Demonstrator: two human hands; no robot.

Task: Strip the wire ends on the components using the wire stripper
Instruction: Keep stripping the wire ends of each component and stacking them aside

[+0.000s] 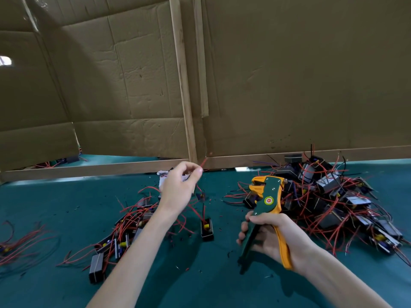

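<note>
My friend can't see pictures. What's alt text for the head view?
A right hand grips a green-and-orange wire stripper above a teal table, while the left hand pinches a red wire. Wired components lie around.

Wire stripper (268, 196) up off the surface, green and orange, head pointing up, handles spread and gripped in the right hand (266, 236). Left hand (180, 187) pinches a thin red wire end (203, 162), blurred, poking past the fingertips. One black component (207, 228) with a yellow part stands alone mid-surface, its red wire rising. A big heap of components (329, 196) tangled in red wires sits right; a smaller pile (124, 227) lies left.
</note>
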